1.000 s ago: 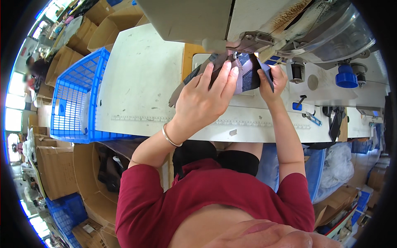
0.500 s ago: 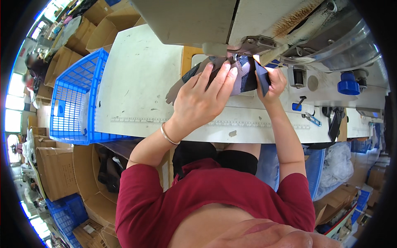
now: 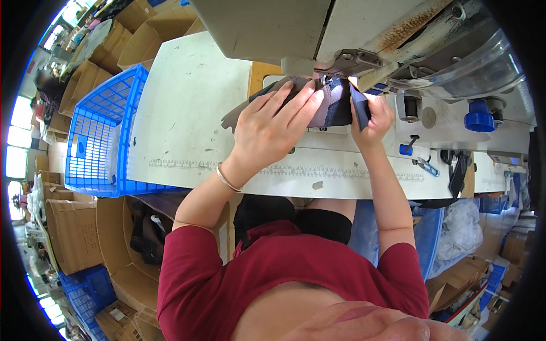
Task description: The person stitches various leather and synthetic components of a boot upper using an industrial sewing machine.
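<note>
A sewing machine (image 3: 267, 34) stands over the far side of the white table, its presser foot (image 3: 326, 80) down close on a layered work piece of grey, dark and patterned blue fabric (image 3: 339, 108). My left hand (image 3: 263, 132) lies flat on the grey part of the piece, fingers stretched toward the foot. Grey fabric (image 3: 232, 117) sticks out past the left side of that hand. To the right of the foot, my right hand (image 3: 375, 118) pinches a stiff dark navy flap (image 3: 360, 108) and holds it upright. Whether the flap joins the fabric beneath cannot be made out.
A blue plastic basket (image 3: 102, 136) stands left of the white table (image 3: 182, 102). On the right lie small snips (image 3: 427, 166) near a blue knob (image 3: 479, 120). An open cardboard box (image 3: 122, 244) with dark items sits below, left of my lap.
My left hand has shifted slightly left on the fabric, with its fingers still flat. More grey fabric shows at the left. My right hand keeps the flap beside the foot.
</note>
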